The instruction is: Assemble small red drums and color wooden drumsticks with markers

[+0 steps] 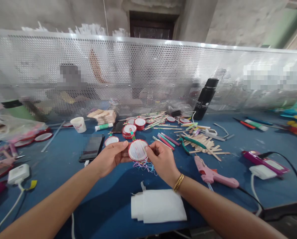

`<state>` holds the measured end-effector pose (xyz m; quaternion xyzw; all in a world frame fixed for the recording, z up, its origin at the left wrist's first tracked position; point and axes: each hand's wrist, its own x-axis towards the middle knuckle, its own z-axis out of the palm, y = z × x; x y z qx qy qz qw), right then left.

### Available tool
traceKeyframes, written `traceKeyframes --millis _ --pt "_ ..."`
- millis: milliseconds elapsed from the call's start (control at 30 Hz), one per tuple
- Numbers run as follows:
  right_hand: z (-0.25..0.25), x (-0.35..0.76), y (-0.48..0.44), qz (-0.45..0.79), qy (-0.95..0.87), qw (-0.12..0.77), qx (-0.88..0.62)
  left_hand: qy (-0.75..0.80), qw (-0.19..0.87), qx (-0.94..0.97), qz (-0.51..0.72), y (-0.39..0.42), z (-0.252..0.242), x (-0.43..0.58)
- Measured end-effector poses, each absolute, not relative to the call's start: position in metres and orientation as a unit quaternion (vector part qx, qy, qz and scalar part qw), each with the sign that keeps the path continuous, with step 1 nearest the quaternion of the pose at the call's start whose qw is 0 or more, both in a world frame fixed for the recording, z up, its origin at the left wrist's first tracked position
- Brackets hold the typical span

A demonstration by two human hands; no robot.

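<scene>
A round white disc with a red rim (137,151) is held up in front of me, with a short green-and-red stick (132,134) rising from its top. My left hand (112,157) grips its left edge, thumb in front and fingers behind. On the opposite edge, my right hand (162,160) pinches it between thumb and fingers. Thin purple and blue strings (148,168) show just below the disc; whether they are attached to it I cannot tell. Behind it stand similar red-rimmed discs (139,123), some of them stacked. White folded cloth or paper (163,205) lies nearer me.
A pink glue gun (214,176), green-handled pliers (193,142), wooden sticks (208,146) and markers (167,139) lie right. A phone (92,147) and paper cup (78,124) are left. A black bottle (206,99) stands by the perforated metal screen (148,73). Cables cross both sides.
</scene>
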<state>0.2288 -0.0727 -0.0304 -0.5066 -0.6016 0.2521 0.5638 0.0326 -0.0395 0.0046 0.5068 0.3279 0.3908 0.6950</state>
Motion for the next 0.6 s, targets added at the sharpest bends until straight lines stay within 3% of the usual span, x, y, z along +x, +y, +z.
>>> traceKeyframes --millis 600 --pt "-0.035 0.243 -0.054 0.339 -0.494 0.629 -0.495 0.347 0.696 0.453 0.436 -0.032 0.008 0.03"
